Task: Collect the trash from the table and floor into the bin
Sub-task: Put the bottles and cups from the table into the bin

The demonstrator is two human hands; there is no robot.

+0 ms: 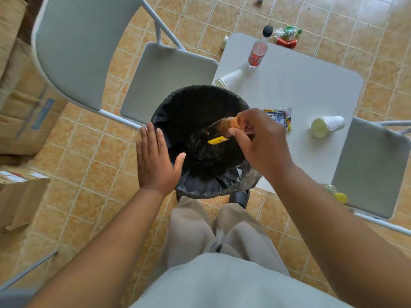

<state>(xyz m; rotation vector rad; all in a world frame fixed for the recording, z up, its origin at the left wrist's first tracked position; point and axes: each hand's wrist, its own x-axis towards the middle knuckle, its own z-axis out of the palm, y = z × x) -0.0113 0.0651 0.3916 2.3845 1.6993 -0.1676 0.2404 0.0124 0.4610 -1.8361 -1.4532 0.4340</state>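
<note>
Tan tiled floor (pixel 89 174) underfoot. At the bin (pixel 169 107) rim, left hand (pixel 155 161) flat, grip wide. Over the bin mouth, right hand (pixel 260 141), grip pinching a brown bottle (pixel 224 127) tilted downward. Beyond, on the white counter (pixel 300 90): wrapper (pixel 280 117), two tipped cups (pixel 230 79), upright bottle (pixel 259 52).

The floor (pixel 89 152) was laid with orange-tan square tiles and pale grout, under soft, even light. A small white table (pixel 300 85) with rounded corners stood between a grey folding chair (pixel 164 81) on the left and a second grey chair (pixel 373 165) at the right edge. Brown cardboard boxes (pixel 20 121) were stacked along the left side.
</note>
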